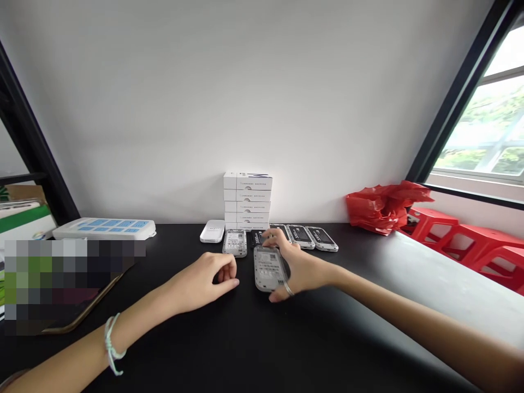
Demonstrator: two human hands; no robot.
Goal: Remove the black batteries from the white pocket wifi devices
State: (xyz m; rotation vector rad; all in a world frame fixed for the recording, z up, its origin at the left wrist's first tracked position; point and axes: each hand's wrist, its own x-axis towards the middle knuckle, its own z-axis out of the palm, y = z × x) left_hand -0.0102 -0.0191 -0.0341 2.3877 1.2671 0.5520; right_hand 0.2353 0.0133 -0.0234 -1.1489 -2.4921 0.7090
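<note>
My right hand [289, 267] grips a white device with its back off [268, 268], thumb at the lower edge and fingers at the top; a printed label shows in its bare battery bay. My left hand [216, 275] rests on the black table with curled fingers, the thumb apart from them and nothing between. Beyond it lies another opened device [234, 243] with a label showing. A black battery [256, 238] is partly hidden behind my right fingers. To the right, several opened devices hold black batteries, among them one at the end [322, 238].
White boxes [248, 202] are stacked against the wall, with white covers [212, 231] at their left. A power strip [106, 228] and a pixelated screen [73, 289] are at left. A red bag [382, 207] is at the right, near red stools [470, 240].
</note>
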